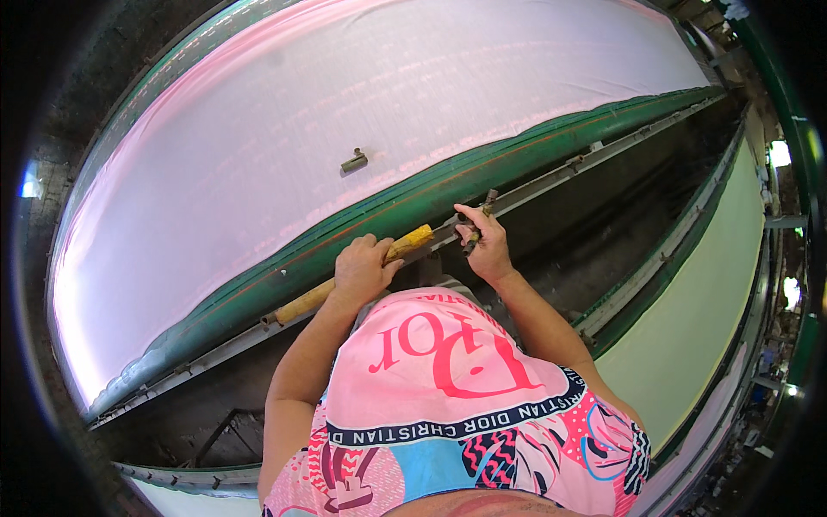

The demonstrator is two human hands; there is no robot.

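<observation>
My left hand is closed round a yellowish, worn tube that lies slantwise along the table's near edge. Its bright yellow end points up toward my right hand. The fingers of that right hand are wrapped round a small dark brass-coloured metal fitting with a knobbed upper end. A short cylindrical metal piece with a small knob rests on the pale pink cloth, beyond my hands. My fingers hide part of both held things.
A long table with a green edge carries the spread cloth. A metal rail runs along its near side. Behind me to the right stands another long table with pale yellow-green cloth. A dark aisle separates them.
</observation>
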